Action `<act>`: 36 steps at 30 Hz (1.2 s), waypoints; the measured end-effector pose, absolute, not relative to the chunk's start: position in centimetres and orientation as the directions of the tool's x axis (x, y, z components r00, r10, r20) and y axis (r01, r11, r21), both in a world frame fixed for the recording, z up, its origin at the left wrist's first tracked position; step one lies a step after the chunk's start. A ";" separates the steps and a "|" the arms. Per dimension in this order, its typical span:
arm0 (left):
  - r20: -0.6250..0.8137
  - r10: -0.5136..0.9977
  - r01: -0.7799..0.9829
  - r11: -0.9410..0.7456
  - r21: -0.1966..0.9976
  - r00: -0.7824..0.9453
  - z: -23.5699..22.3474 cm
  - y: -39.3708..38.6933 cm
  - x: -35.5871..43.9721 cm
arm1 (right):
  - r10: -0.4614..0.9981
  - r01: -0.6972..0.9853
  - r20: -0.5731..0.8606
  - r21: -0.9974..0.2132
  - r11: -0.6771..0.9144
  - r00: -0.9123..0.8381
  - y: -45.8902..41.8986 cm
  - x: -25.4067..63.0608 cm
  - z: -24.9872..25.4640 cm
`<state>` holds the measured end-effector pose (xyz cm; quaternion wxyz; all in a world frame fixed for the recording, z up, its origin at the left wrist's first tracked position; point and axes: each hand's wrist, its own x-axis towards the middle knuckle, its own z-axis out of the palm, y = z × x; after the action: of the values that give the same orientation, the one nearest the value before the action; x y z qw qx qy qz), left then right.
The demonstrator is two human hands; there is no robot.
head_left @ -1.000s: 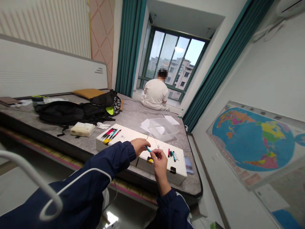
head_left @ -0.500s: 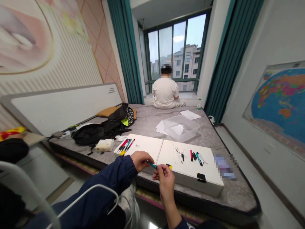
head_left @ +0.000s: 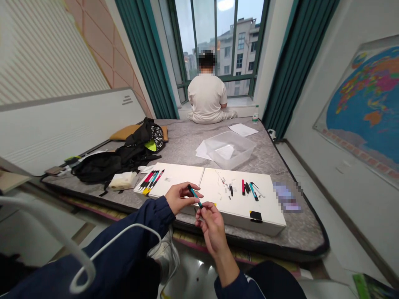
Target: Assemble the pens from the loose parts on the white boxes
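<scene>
A teal and black pen [head_left: 195, 194] is held between my two hands, just in front of the white boxes. My left hand [head_left: 180, 197] grips its upper part between thumb and fingers. Around its lower end, my right hand [head_left: 212, 224] pinches with thumb and fingertips, hiding the tip. On the right white box [head_left: 218, 199] lie a red pen barrel [head_left: 243, 187], black pen parts [head_left: 247, 188], a teal barrel [head_left: 254, 192] and several small loose parts [head_left: 230, 190]. Several assembled pens [head_left: 152, 179] lie side by side on the left white box [head_left: 181, 171].
Behind the boxes a clear plastic bin [head_left: 232, 151] stands on the bed with paper sheets [head_left: 243, 129] near it. A black backpack [head_left: 99, 166] and a tissue pack [head_left: 123, 181] lie at left. A person [head_left: 207, 97] sits by the window. A white cable [head_left: 124, 230] crosses my left sleeve.
The view has tipped downward and shifted a little. The pen has turned to a steeper angle, and more of its barrel shows between my hands.
</scene>
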<state>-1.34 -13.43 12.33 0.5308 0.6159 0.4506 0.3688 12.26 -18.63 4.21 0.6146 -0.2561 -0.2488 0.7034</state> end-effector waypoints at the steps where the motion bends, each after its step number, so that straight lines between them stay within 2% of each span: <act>1: -0.039 0.947 0.130 -0.003 0.992 0.318 12.5 -13.5 -1.2 | 0.992 -0.726 -0.050 -0.677 -0.120 -0.117 -18.7 12.5 4.3; 5: -0.110 0.923 0.041 0.102 0.994 0.368 13.2 -14.4 -0.8 | 0.992 -0.686 -0.058 -0.717 -0.121 -0.115 -19.5 12.6 4.1; 9: -0.132 0.916 0.010 0.139 0.990 0.380 13.6 -15.1 -0.7 | 0.987 -0.682 -0.058 -0.717 -0.147 -0.152 -20.5 12.1 4.2; 17: -0.115 0.954 0.014 0.116 0.993 0.278 14.8 -15.9 -1.1 | 0.998 -0.687 -0.027 -0.724 -0.053 -0.048 -20.6 11.8 5.0; 25: -0.120 0.954 0.019 0.120 0.993 0.273 15.2 -16.4 -1.3 | 0.991 -0.703 -0.070 -0.699 -0.131 -0.115 -20.6 11.4 4.6; 29: -0.127 0.938 -0.031 0.145 0.989 0.323 14.6 -16.2 -1.6 | 0.998 -0.668 -0.051 -0.742 -0.053 -0.023 -20.5 11.3 5.0; 33: -0.108 0.904 -0.051 0.142 0.989 0.413 14.5 -16.2 -1.1 | 0.990 -0.670 -0.106 -0.728 -0.141 -0.093 -20.4 11.3 5.4; 36: -0.074 0.909 -0.035 0.097 0.995 0.409 14.8 -16.3 -0.5 | 0.994 -0.681 -0.095 -0.725 -0.107 -0.055 -20.2 12.0 5.6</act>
<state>-0.49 -16.31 14.81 0.6282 0.5568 0.3924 0.3759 11.97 -20.16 5.63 0.6164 -0.3040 -0.2576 0.6791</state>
